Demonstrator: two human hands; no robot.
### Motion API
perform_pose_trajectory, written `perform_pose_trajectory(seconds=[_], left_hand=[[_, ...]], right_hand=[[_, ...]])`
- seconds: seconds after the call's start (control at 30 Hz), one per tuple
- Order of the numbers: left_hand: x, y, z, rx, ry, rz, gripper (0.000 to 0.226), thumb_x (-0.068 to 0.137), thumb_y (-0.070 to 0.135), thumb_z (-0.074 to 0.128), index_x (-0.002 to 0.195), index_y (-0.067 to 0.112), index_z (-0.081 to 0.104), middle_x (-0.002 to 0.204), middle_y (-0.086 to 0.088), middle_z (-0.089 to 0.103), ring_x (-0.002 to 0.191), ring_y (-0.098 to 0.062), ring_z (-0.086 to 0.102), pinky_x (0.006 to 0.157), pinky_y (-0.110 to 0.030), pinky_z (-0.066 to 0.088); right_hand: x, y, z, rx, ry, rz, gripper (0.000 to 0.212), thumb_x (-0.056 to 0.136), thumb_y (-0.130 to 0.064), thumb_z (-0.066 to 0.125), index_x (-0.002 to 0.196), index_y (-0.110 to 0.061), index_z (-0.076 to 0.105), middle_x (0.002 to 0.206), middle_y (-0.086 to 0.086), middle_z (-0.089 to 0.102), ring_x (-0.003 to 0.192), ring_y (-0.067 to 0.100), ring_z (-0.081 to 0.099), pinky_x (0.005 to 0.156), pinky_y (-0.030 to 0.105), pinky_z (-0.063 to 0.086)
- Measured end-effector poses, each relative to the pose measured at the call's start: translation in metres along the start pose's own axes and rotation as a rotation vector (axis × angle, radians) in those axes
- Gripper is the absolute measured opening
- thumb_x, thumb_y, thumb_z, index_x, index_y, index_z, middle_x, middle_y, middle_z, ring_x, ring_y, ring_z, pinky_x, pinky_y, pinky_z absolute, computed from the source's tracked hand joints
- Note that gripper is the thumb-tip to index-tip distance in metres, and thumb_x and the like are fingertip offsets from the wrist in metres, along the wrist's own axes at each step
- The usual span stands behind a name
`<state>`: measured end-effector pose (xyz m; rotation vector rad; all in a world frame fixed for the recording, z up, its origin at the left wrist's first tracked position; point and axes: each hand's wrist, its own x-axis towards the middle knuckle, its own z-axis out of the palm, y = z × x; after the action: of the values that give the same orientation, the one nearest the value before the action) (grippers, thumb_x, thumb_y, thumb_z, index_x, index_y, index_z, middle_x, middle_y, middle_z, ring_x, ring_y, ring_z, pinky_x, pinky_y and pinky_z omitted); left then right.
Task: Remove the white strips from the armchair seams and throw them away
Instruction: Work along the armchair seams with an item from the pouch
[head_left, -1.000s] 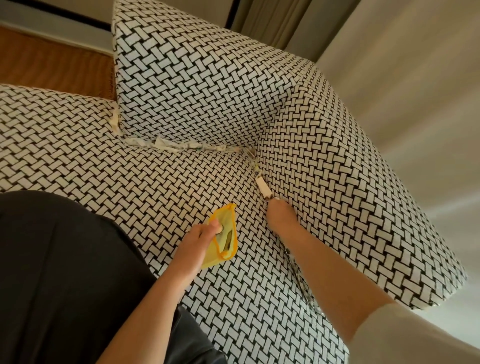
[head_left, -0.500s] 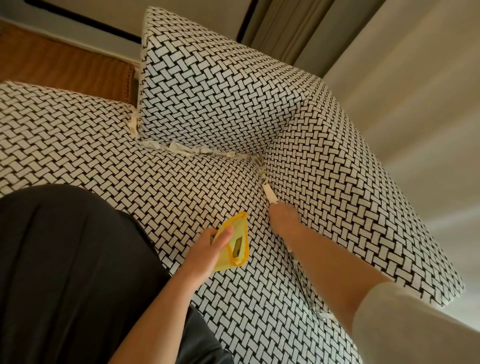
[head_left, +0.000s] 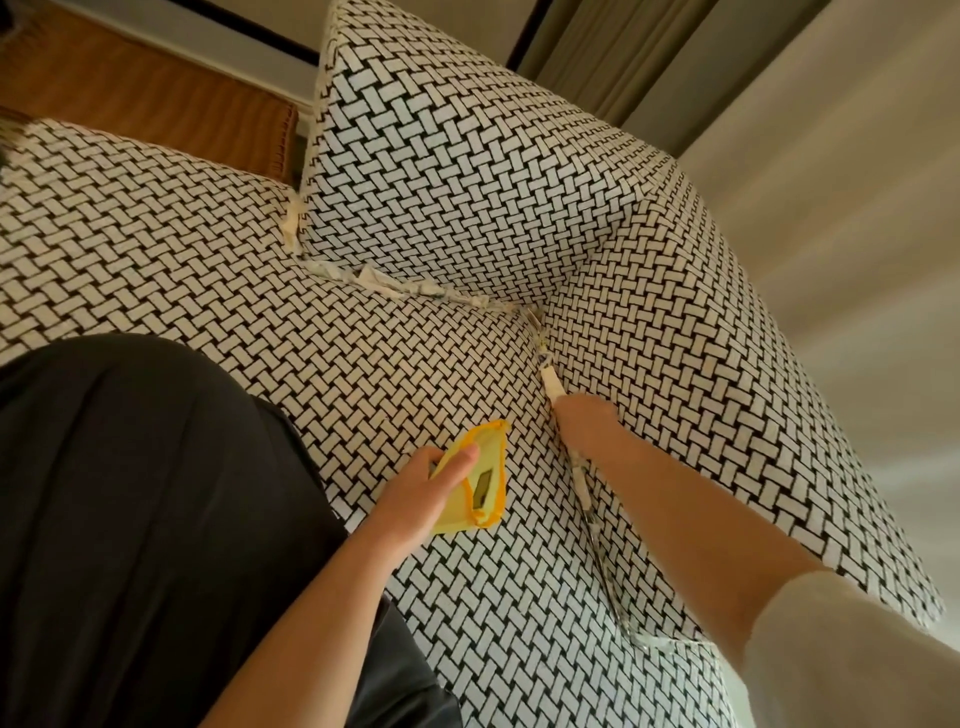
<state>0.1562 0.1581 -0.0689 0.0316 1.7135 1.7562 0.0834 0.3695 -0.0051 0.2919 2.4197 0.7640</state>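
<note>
**Right hand digs at the side seam strip**

Little has shifted since the earlier frames: the right hand (head_left: 584, 423) stays pressed into the seam between seat (head_left: 363, 364) and armrest (head_left: 701, 364), and the left hand (head_left: 415, 493) has edged slightly nearer that seam, pouch and all

Nearest strip (head_left: 551, 383) lies just beyond the right hand, touching it, its long axis running along the seam toward the back corner. More white strip (head_left: 581, 483) shows in the same seam below the wrist, running toward the seat's front. Another crumpled strip (head_left: 395, 283) lies along the back seam, left of the corner, and a short piece (head_left: 293, 223) sits further left again, at the cushion's edge

Right fingers are hidden under the hand, so whether they pinch the strip I cannot tell. Left fingers (head_left: 457, 462) are closed on a yellow pouch (head_left: 480, 478), held over the seat just left of the side seam

My judgement: the right hand is clearly the nearer one, and a pull along the seam's line, away from the corner, should free the strip
</note>
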Motion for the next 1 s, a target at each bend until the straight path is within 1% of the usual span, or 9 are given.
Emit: perform_pose_trajectory(seconds=[0.23, 0.4, 0.47, 0.57, 0.63, 0.73, 0.8, 0.9, 1.0], left_hand=[[0.003, -0.004, -0.001, 0.026, 0.011, 0.004, 0.083, 0.063, 0.083, 0.036, 0.111, 0.016, 0.05, 0.102, -0.005, 0.057, 0.089, -0.02, 0.059, 0.076, -0.031, 0.047], [0.004, -0.005, -0.001, 0.001, 0.012, 0.002, 0.091, 0.057, 0.088, 0.036, 0.114, 0.018, 0.05, 0.107, -0.003, 0.058, 0.097, -0.019, 0.058, 0.083, -0.033, 0.047], [0.004, -0.004, -0.001, -0.006, 0.012, -0.004, 0.096, 0.052, 0.091, 0.036, 0.114, 0.019, 0.05, 0.108, -0.002, 0.057, 0.099, -0.019, 0.058, 0.085, -0.034, 0.046], [0.003, -0.003, -0.001, 0.002, 0.014, 0.005, 0.101, 0.047, 0.095, 0.036, 0.113, 0.02, 0.05, 0.108, -0.002, 0.058, 0.1, -0.019, 0.058, 0.09, -0.04, 0.047], [0.003, -0.003, -0.001, -0.001, 0.008, 0.004, 0.106, 0.045, 0.097, 0.035, 0.117, 0.021, 0.05, 0.113, 0.001, 0.057, 0.105, -0.017, 0.056, 0.094, -0.041, 0.045], [0.0, 0.0, -0.002, -0.005, 0.003, 0.005, 0.107, 0.048, 0.096, 0.035, 0.122, 0.02, 0.048, 0.119, 0.001, 0.054, 0.111, -0.015, 0.053, 0.089, -0.033, 0.044], [-0.003, 0.004, -0.002, -0.01, 0.01, 0.004, 0.104, 0.049, 0.094, 0.035, 0.121, 0.019, 0.049, 0.119, 0.0, 0.054, 0.11, -0.016, 0.053, 0.085, -0.029, 0.042], [-0.004, 0.003, -0.003, -0.019, 0.009, 0.002, 0.102, 0.048, 0.096, 0.036, 0.116, 0.021, 0.052, 0.115, -0.001, 0.058, 0.108, -0.019, 0.055, 0.093, -0.039, 0.045], [-0.005, 0.0, -0.003, -0.004, 0.001, 0.013, 0.096, 0.051, 0.095, 0.039, 0.109, 0.021, 0.056, 0.109, -0.007, 0.06, 0.103, -0.027, 0.058, 0.095, -0.053, 0.044]], right_hand=[[-0.002, 0.003, 0.009, 0.135, 0.167, 0.054, 0.024, 0.09, -0.011, 0.053, 0.113, -0.006, 0.057, 0.103, 0.006, 0.061, 0.089, 0.021, 0.062, 0.064, 0.029, 0.046], [0.001, 0.01, 0.008, 0.44, 0.264, -0.033, 0.02, 0.091, -0.024, 0.055, 0.098, -0.009, 0.065, 0.116, 0.003, 0.044, 0.084, 0.018, 0.049, 0.07, 0.029, 0.046], [0.0, 0.013, 0.006, 0.581, 0.259, -0.093, 0.017, 0.092, -0.024, 0.054, 0.089, -0.009, 0.062, 0.124, 0.002, 0.04, 0.092, 0.016, 0.05, 0.081, 0.029, 0.047], [-0.009, 0.017, 0.0, 0.744, 0.255, -0.146, 0.017, 0.093, -0.02, 0.052, 0.084, -0.008, 0.059, 0.135, 0.002, 0.036, 0.11, 0.012, 0.044, 0.095, 0.023, 0.035], [-0.017, 0.022, -0.003, 0.773, 0.309, -0.129, 0.016, 0.093, -0.02, 0.052, 0.086, -0.008, 0.061, 0.134, 0.002, 0.039, 0.119, 0.016, 0.043, 0.098, 0.022, 0.032], [-0.044, 0.023, -0.012, 0.885, 0.417, -0.104, 0.012, 0.093, -0.021, 0.053, 0.089, -0.012, 0.06, 0.107, 0.0, 0.051, 0.086, 0.012, 0.052, 0.072, 0.011, 0.04], [-0.069, 0.016, -0.015, 1.083, 0.401, -0.14, 0.01, 0.092, -0.022, 0.054, 0.085, -0.017, 0.06, 0.082, -0.005, 0.056, 0.064, 0.005, 0.047, 0.052, 0.011, 0.038], [-0.107, -0.003, -0.018, 1.324, 0.37, -0.243, 0.009, 0.09, -0.021, 0.057, 0.088, -0.017, 0.065, 0.068, -0.013, 0.055, 0.052, -0.005, 0.046, 0.048, 0.008, 0.038], [-0.132, -0.026, -0.015, 1.379, 0.384, -0.281, 0.013, 0.09, -0.021, 0.058, 0.09, -0.014, 0.068, 0.064, -0.012, 0.055, 0.046, -0.003, 0.043, 0.045, 0.011, 0.034]])
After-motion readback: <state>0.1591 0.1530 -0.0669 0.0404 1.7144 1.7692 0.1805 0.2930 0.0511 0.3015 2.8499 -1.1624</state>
